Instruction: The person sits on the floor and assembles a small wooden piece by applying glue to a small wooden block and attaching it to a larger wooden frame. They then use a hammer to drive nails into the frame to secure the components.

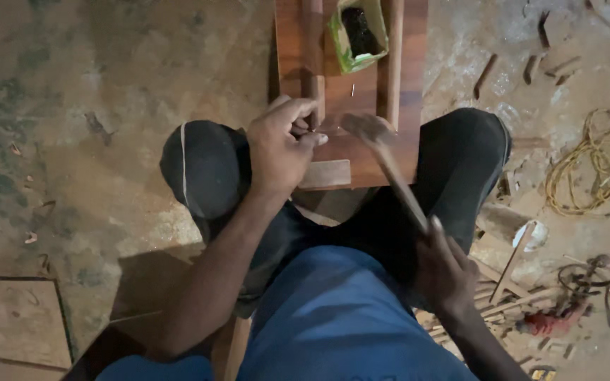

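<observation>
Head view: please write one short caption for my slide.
Left hand steadies a nail on a wooden board while right hand holds a hammer.

Green box (359, 32) with dark contents sits on the wooden board's (411, 85) far end. Yellow cord (594, 166) coiled on dirt floor (107, 106) near right edge; red tool (555, 321) and wood scraps (513, 300) lower right. Flat panel (12, 324) at the floor's lower left corner.
</observation>
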